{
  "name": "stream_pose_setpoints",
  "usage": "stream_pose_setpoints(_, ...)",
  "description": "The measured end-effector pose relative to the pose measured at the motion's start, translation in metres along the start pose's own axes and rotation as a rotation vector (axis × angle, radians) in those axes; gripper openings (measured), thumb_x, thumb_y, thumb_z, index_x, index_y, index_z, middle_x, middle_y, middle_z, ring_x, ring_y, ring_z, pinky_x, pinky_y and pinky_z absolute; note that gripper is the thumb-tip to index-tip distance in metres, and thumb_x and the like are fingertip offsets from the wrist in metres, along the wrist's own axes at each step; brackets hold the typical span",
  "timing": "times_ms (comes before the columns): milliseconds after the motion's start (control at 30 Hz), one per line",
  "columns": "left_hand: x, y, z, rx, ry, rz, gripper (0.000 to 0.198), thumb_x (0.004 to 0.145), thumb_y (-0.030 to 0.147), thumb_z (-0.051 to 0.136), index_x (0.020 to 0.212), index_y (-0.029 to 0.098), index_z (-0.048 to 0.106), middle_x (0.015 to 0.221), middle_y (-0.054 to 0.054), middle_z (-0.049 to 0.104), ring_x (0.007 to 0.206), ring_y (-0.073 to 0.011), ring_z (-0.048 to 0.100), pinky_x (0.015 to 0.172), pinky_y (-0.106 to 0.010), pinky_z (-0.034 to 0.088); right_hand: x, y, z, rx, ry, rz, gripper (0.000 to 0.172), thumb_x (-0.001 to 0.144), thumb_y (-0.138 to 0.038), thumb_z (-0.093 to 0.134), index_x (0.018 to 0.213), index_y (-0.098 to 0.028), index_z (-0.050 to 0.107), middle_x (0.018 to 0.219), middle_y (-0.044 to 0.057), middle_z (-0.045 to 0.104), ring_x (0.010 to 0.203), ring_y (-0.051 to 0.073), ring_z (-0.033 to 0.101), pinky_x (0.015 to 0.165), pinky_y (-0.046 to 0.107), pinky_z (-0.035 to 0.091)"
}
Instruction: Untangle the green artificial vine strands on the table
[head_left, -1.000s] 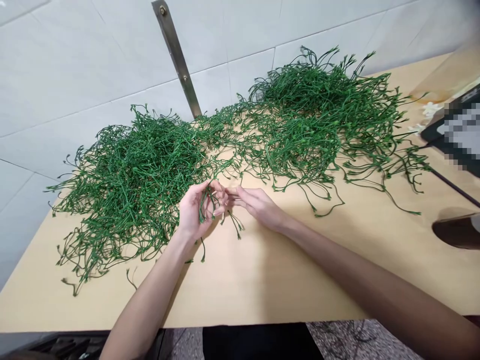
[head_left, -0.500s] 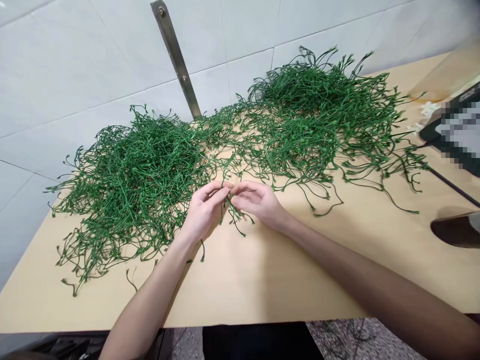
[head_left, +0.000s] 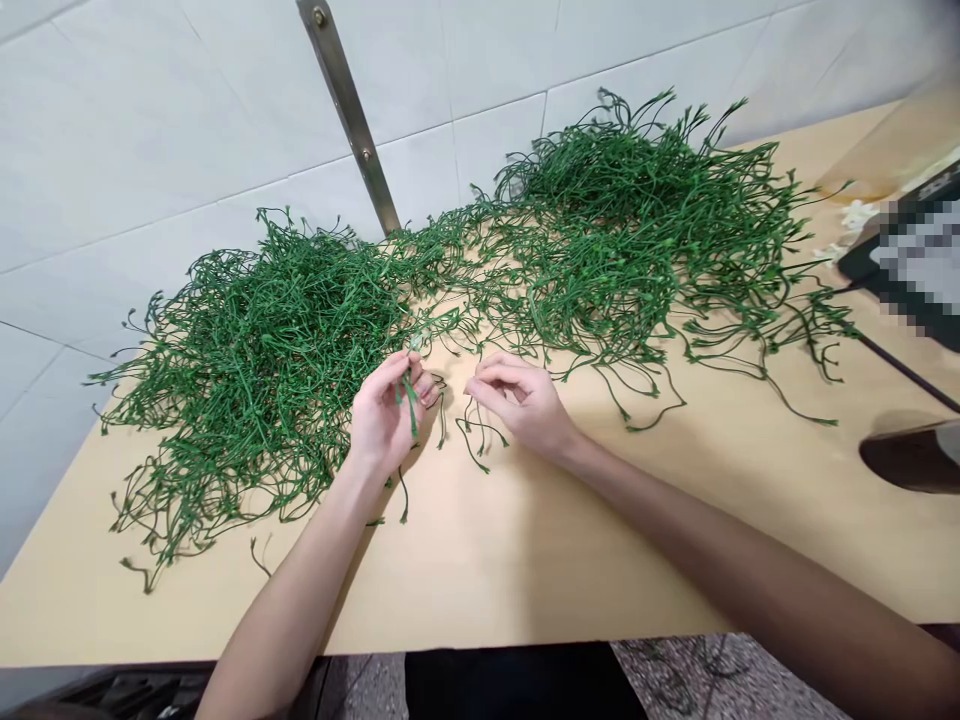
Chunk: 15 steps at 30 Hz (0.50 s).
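Note:
My left hand [head_left: 384,415] is turned partly palm up, with thumb and fingers pinching short green artificial stems [head_left: 409,398]. Something pale and small shows at the tip of that pinch. A short gap away, my right hand [head_left: 525,405] has its thumb and fingertips pressed together; whatever they hold, if anything, is too small to make out. Just below the right fingertips, thin loose green stems [head_left: 480,452] lie on the table. A big tangled heap of green stems [head_left: 277,350] lies beside the left hand, and another heap [head_left: 622,220] is behind the right hand.
A light wooden table [head_left: 465,590] stands against a tiled wall [head_left: 187,120] with a metal bracket [head_left: 352,120]. At right are a dark-framed device [head_left: 870,262], its cable, white small pieces [head_left: 859,215] and a dark brown rounded object [head_left: 904,464].
My hands were together at the fingertips and have parted. The left hand has moved left and rolled palm up with the green stems; the right has hardly moved.

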<state>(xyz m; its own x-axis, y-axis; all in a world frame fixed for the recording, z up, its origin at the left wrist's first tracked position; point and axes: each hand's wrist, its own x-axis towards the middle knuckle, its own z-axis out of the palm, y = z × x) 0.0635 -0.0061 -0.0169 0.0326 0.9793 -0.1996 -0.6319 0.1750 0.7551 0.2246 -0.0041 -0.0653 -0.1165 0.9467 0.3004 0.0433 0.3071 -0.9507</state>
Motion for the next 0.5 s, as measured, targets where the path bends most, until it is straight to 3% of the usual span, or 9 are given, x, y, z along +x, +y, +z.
stream_pose_setpoints(100, -0.0001, 0.0015, -0.0003, 0.000, -0.018, -0.018, 0.006, 0.073, 0.020, 0.067, 0.071, 0.014, 0.063, 0.058, 0.004, 0.046, 0.050, -0.0053, 0.044, 0.050, -0.020, 0.039, -0.0042, -0.0015, 0.0004, -0.157, -0.092, 0.000, 0.039, 0.092, -0.041, 0.053, 0.063, -0.017, 0.063, 0.057, 0.000, 0.049, 0.051, 0.010, 0.041, 0.050, 0.027, 0.032)
stream_pose_setpoints(167, -0.0012, 0.0009, 0.0000, 0.039, 0.003, -0.019, 0.008, 0.070, 0.020, 0.070, 0.074, 0.014, 0.065, 0.062, 0.003, 0.052, 0.052, -0.0055, 0.047, 0.051, -0.019, 0.040, -0.0059, -0.0025, -0.0004, -0.172, -0.211, 0.029, 0.045, 0.095, -0.041, 0.046, 0.059, -0.017, 0.059, 0.049, -0.002, 0.046, 0.047, 0.010, 0.042, 0.050, 0.026, 0.034)
stream_pose_setpoints(300, -0.0054, -0.0009, 0.0024, 0.152, 0.004, -0.021, 0.022, 0.062, 0.021, 0.079, 0.081, 0.015, 0.069, 0.069, 0.001, 0.063, 0.059, -0.0083, 0.058, 0.057, -0.021, 0.048, -0.0062, 0.0006, 0.0001, -0.064, -0.406, 0.068, 0.037, 0.094, -0.039, 0.049, 0.070, -0.017, 0.067, 0.057, 0.000, 0.061, 0.055, 0.012, 0.057, 0.057, 0.024, 0.045)
stream_pose_setpoints(433, -0.0081, -0.0017, 0.0045, 0.188, -0.059, -0.021, 0.030, 0.054, 0.024, 0.086, 0.079, 0.016, 0.072, 0.064, 0.002, 0.065, 0.060, -0.0101, 0.062, 0.060, -0.023, 0.053, -0.0038, 0.0051, 0.0032, 0.185, -0.349, 0.138, 0.029, 0.083, -0.044, 0.063, 0.089, -0.017, 0.073, 0.082, 0.006, 0.071, 0.079, 0.019, 0.066, 0.073, 0.031, 0.054)
stream_pose_setpoints(500, -0.0077, -0.0027, 0.0041, 0.216, -0.053, -0.012, 0.032, 0.053, 0.025, 0.088, 0.079, 0.016, 0.072, 0.066, 0.001, 0.067, 0.062, -0.0111, 0.064, 0.062, -0.024, 0.054, -0.0018, 0.0040, 0.0029, 0.237, -0.256, 0.160, 0.034, 0.080, -0.049, 0.065, 0.089, -0.017, 0.073, 0.082, 0.006, 0.070, 0.077, 0.018, 0.066, 0.073, 0.032, 0.054)
